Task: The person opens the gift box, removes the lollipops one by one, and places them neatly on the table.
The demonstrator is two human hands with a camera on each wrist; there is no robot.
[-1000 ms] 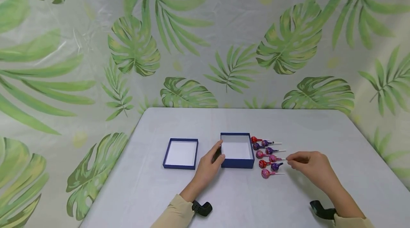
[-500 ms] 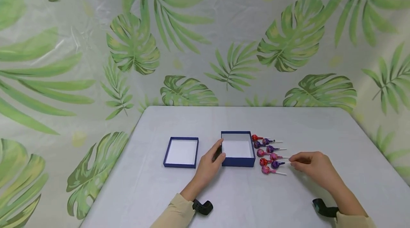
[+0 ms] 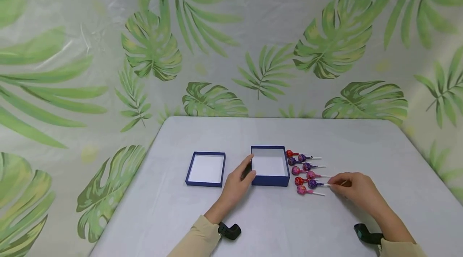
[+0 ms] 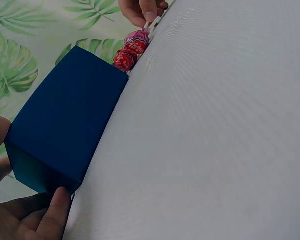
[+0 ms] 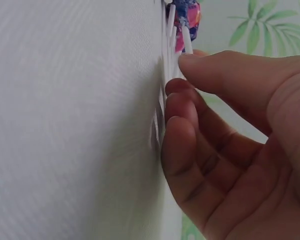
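Note:
My left hand (image 3: 235,184) grips the left side of a blue box (image 3: 270,180), which sits on the table with its white inside facing up. In the left wrist view, the box (image 4: 70,115) has my thumb and fingers at its near end. To the right of the box lie several wrapped lollipops, red, pink and purple, sticks pointing right. My right hand (image 3: 356,190) pinches the stick end of a purple lollipop (image 3: 312,184) between thumb and fingertips. A pink lollipop (image 3: 301,189) lies just in front of that one, beside a red lollipop (image 3: 299,181).
A shallow blue lid (image 3: 204,185) with a white inside lies left of my left hand. The white table (image 3: 267,225) ends at a back edge before a leaf-patterned sheet (image 3: 275,16). Black cameras are strapped on both wrists.
The fingertips of my right hand have moved from a pink lollipop's stick to the purple one's stick in front of it, and that stick has straightened. My left hand stays on the box.

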